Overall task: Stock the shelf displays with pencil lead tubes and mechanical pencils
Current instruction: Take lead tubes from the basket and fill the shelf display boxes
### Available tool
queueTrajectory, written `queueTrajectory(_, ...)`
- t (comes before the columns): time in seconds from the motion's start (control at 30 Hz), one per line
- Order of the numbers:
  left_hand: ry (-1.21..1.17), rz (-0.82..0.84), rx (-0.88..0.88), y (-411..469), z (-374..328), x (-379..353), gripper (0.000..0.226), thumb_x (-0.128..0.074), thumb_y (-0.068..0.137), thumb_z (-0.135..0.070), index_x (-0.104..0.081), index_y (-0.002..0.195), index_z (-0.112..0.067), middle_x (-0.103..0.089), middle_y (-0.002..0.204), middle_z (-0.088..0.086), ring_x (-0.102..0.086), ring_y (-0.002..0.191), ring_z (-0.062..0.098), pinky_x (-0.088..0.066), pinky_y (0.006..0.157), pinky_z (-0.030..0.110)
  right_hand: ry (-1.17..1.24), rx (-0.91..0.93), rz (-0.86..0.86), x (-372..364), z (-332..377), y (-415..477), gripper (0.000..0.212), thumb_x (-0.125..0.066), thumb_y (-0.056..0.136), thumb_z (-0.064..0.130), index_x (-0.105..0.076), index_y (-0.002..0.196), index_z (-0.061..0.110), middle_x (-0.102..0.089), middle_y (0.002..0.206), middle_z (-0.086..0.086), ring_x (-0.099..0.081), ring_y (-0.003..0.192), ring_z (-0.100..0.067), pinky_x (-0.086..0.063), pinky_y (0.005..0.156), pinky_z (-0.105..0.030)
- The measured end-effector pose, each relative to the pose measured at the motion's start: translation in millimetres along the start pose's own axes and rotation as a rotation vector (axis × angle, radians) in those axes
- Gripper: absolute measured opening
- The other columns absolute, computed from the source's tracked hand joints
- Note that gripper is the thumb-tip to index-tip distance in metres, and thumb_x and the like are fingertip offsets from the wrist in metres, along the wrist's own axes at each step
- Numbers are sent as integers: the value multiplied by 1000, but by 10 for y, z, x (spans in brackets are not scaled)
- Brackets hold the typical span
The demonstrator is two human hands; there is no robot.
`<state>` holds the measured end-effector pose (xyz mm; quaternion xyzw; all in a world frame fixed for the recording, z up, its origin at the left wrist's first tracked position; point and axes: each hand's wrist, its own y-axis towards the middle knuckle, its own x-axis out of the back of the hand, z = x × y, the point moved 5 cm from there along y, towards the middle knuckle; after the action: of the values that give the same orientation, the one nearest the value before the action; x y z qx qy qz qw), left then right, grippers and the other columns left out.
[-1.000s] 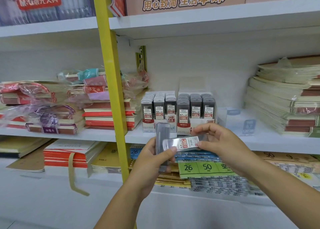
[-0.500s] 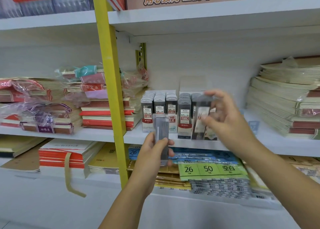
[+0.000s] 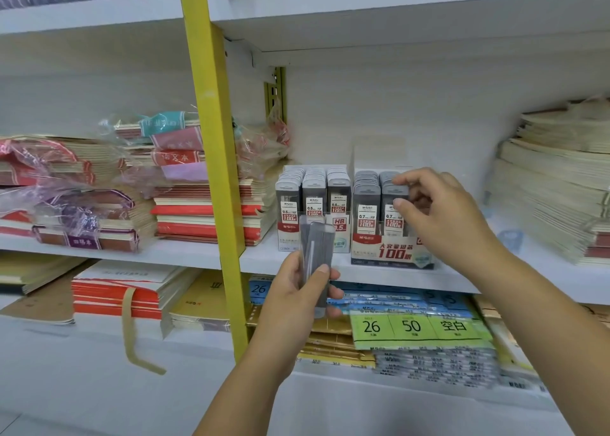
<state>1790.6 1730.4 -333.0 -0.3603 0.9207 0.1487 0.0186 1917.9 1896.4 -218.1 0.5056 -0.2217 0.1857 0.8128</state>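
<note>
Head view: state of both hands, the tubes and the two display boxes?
left hand, grips spare tubes upright
right hand, pinches front tube by its cap
front tube, upright in 0.7 box
0.7 box, on shelf, holding tubes
0.5 box, three rows of tubes, untouched

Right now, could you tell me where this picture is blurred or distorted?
Head view: the notebook stack at right and the grey packets below are smeared; the shelf edge bows from the wide lens; the display box labels read clearly.
</note>
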Motion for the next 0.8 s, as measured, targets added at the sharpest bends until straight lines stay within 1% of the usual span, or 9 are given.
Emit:
queueTrajectory(0.1,-6,15,13,-4,13,-16,22,-56,102,-23,-59,116,-40,-75,93,-3,-73,81,13,-60,65,29,-235,63,-113,27,11,23,30,-66,88,27,-65,118,27,-47,98,7,-29,97,-7,-29,82,-28)
queueTrajectory(0.2,-10,39,32,-25,21,-40,21,-58,101,-22,-61,117,-36,-76,94,-2,-74,81,13,-60,65,28,-345,22,-98,33,-11,24,37,-64,90,31,-63,126,28,-39,102,6,-28,103,-15,-22,82,-25)
queueTrajectory(0.3,-10,59,29,-61,-4,-58,22,-59,101,-22,-62,114,-39,-77,95,-2,-74,81,13,-60,64,27,-355,32,-109,43,50,-29,42,-62,92,27,-58,133,22,-49,113,-4,-31,107,-21,-30,86,-30)
queueTrajectory(0.37,-10,72,25,-84,-36,-69,22,-60,100,-23,-62,116,-38,-77,96,-2,-74,81,13,-59,64,27,-223,105,-151,78,185,-109,34,-59,92,27,-64,125,20,-54,108,-2,-38,100,-16,-35,85,-29)
queueTrajectory(0.4,-11,79,23,-96,-55,-77,22,-61,100,-24,-62,118,-37,-77,96,-1,-73,79,12,-59,64,27,-98,98,-99,64,233,-150,31,-56,92,32,-66,120,24,-57,104,4,-43,94,-10,-37,81,-24)
queueTrajectory(0.47,-8,100,17,-128,-93,-99,23,-62,99,-24,-62,118,-36,-77,96,0,-71,76,11,-58,63,27,190,-11,148,-65,300,-260,25,-55,89,44,-63,112,42,-62,96,19,-56,83,0,-44,71,-15)
queueTrajectory(0.53,-7,130,16,-168,-125,-135,22,-64,98,-24,-64,116,-36,-77,97,1,-69,74,10,-56,62,26,423,-119,357,-225,355,-410,21,-60,89,45,-60,109,49,-67,91,18,-63,70,-2,-48,60,-13)
queueTrajectory(0.67,3,162,25,-238,-148,-204,25,-67,96,-21,-66,116,-36,-77,99,3,-68,73,12,-56,62,26,633,-170,341,-305,324,-585,21,-62,93,23,-63,107,38,-73,86,10,-61,51,-12,-43,46,-16)
queueTrajectory(0.8,2,157,52,-281,-154,-194,23,-70,93,-25,-69,106,-44,-76,97,2,-70,76,10,-56,63,24,823,-295,318,-247,236,-642,15,-61,93,8,-65,104,18,-73,91,-3,-67,58,-22,-50,48,-24)
